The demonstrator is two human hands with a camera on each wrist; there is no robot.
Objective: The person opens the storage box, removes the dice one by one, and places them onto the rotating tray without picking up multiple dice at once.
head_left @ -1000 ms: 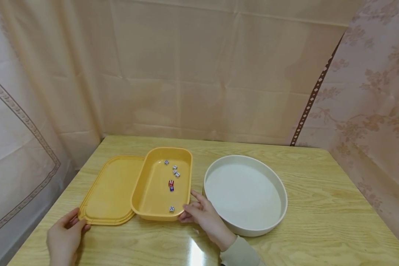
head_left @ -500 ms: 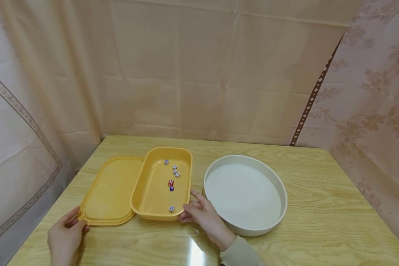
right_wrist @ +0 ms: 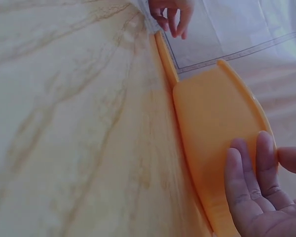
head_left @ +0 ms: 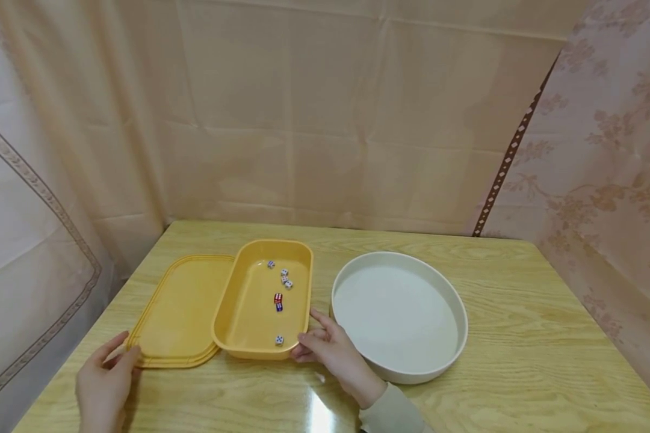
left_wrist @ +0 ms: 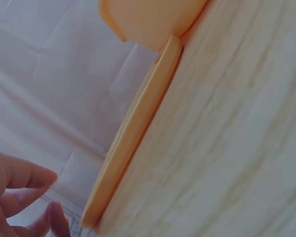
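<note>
A yellow plastic food container (head_left: 244, 300) stands in the middle-left of the table, its left side over the edge of a flat yellow lid (head_left: 179, 307). Inside it lie several white dice (head_left: 279, 340), plus a red die (head_left: 278, 298) touching a blue die (head_left: 279, 307). My right hand (head_left: 327, 355) holds the container's near right corner, thumb at the rim and fingers against the outer wall, as the right wrist view shows. By the lid's near left corner hovers my left hand (head_left: 105, 379); in the left wrist view its loosely bent fingers (left_wrist: 29, 175) are apart from the lid.
A large round white tray (head_left: 401, 319) with a raised rim stands just right of my right hand. The wood-grain table (head_left: 520, 337) extends to the right. Cloth curtains (head_left: 325, 120) hang behind the table and at both sides.
My left hand has let go of the lid's corner and risen slightly, its fingers spreading a little. The right hand, container, dice and tray stay put.
</note>
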